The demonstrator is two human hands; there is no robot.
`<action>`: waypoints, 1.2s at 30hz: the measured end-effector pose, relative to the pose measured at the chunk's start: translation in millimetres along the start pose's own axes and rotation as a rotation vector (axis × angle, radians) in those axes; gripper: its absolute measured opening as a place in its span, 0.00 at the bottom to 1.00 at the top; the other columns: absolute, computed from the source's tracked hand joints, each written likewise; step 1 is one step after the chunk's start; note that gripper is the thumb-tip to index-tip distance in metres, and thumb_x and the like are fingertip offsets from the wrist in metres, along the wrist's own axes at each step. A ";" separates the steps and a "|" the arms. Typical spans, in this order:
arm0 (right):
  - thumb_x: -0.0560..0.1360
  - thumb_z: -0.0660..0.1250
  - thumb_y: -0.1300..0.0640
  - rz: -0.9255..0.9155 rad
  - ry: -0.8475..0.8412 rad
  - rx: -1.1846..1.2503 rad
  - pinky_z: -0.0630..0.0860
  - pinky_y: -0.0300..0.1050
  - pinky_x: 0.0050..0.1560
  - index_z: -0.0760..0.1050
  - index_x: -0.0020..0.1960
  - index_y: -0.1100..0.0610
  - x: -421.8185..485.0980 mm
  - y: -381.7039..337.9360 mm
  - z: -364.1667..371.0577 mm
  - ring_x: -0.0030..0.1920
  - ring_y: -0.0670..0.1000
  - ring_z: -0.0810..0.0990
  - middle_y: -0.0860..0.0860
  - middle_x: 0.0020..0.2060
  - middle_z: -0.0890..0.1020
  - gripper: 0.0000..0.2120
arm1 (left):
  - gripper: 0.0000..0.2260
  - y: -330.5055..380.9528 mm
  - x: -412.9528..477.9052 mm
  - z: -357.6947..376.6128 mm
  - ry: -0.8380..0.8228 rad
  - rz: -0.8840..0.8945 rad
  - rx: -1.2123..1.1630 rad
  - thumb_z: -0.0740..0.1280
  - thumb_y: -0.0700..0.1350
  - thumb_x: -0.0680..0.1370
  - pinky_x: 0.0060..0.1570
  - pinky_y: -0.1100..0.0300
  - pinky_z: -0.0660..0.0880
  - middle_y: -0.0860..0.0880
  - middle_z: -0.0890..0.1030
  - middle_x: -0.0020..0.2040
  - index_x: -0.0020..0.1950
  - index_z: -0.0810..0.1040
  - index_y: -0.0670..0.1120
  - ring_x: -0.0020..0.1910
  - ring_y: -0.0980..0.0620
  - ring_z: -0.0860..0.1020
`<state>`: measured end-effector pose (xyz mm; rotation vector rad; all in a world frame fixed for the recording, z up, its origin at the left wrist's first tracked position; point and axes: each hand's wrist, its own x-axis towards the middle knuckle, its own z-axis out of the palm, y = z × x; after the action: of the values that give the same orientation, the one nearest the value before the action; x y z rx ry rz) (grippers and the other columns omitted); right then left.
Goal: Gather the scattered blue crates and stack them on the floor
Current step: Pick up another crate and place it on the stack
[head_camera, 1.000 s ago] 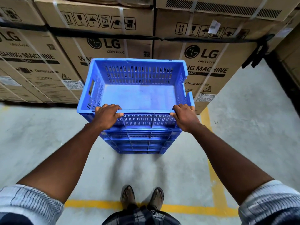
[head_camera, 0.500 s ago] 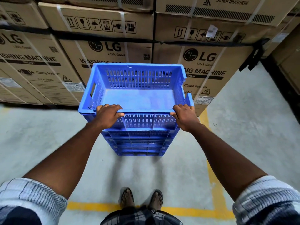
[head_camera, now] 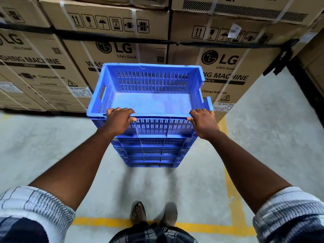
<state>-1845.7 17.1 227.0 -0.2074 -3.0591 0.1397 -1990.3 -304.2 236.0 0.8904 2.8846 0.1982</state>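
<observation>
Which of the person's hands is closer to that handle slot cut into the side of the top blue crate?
Left. The left hand grips the near rim of the top crate beside the handle slot; the right hand grips the rim's opposite end.

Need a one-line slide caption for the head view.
Both hands, left and right, grip the top blue crate on a stack before cardboard boxes.

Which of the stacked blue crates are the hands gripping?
The top crate, the only one whose open inside shows. The left hand and right hand grip its near rim; the lower crates show only their ribbed front walls.
</observation>
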 end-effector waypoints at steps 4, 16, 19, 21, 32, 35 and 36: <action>0.81 0.49 0.40 -0.019 -0.003 -0.021 0.66 0.54 0.53 0.71 0.53 0.52 5.4 2.3 -0.1 0.47 0.55 0.75 0.52 0.47 0.78 0.19 | 0.13 -3.1 -0.5 4.6 0.081 0.020 -0.046 0.63 0.53 0.80 0.58 0.51 0.57 0.52 0.81 0.55 0.61 0.76 0.51 0.56 0.46 0.74; 0.73 0.70 0.50 0.048 0.101 -0.047 0.67 0.53 0.53 0.74 0.51 0.54 -4.5 -5.0 18.7 0.45 0.56 0.77 0.51 0.44 0.80 0.11 | 0.08 -6.6 -7.0 17.0 0.261 0.061 -0.053 0.67 0.43 0.77 0.59 0.54 0.55 0.55 0.82 0.46 0.55 0.78 0.51 0.50 0.49 0.77; 0.71 0.70 0.58 0.066 0.143 -0.064 0.67 0.52 0.50 0.75 0.49 0.55 -0.9 -8.6 20.3 0.43 0.56 0.76 0.52 0.43 0.81 0.08 | 0.06 -8.1 -8.9 20.8 0.278 0.049 -0.060 0.66 0.46 0.79 0.59 0.53 0.56 0.55 0.82 0.46 0.55 0.78 0.51 0.49 0.49 0.77; 0.71 0.69 0.59 0.058 0.156 -0.071 0.67 0.52 0.49 0.75 0.48 0.55 4.0 -5.0 19.5 0.42 0.57 0.75 0.53 0.42 0.81 0.07 | 0.07 -3.5 -11.2 25.4 0.298 0.032 -0.069 0.65 0.48 0.79 0.58 0.52 0.57 0.55 0.82 0.47 0.56 0.78 0.51 0.49 0.49 0.77; 0.69 0.72 0.62 0.173 0.103 -0.131 0.65 0.50 0.44 0.72 0.46 0.55 14.5 -17.0 23.1 0.41 0.58 0.75 0.53 0.41 0.79 0.10 | 0.07 -18.1 26.8 17.1 0.071 -0.003 -0.219 0.68 0.47 0.78 0.53 0.55 0.57 0.58 0.75 0.37 0.55 0.78 0.53 0.52 0.47 0.76; 0.64 0.69 0.68 0.191 0.087 -0.175 0.60 0.49 0.42 0.72 0.44 0.54 7.5 -19.9 23.9 0.41 0.58 0.75 0.53 0.39 0.79 0.14 | 0.08 -11.0 29.2 23.1 -0.018 -0.049 -0.245 0.69 0.51 0.77 0.55 0.51 0.61 0.52 0.78 0.40 0.54 0.78 0.52 0.54 0.45 0.76; 0.63 0.68 0.69 0.192 0.090 -0.172 0.62 0.49 0.42 0.72 0.45 0.55 7.5 -16.2 22.3 0.41 0.59 0.75 0.54 0.40 0.79 0.14 | 0.08 -7.6 24.8 27.7 0.015 -0.033 -0.242 0.69 0.50 0.77 0.54 0.51 0.61 0.51 0.80 0.42 0.54 0.78 0.51 0.54 0.45 0.76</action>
<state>-1857.0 0.2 206.9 -0.5041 -2.9560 -0.1208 -2010.8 -293.8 205.7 0.7994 2.8064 0.5402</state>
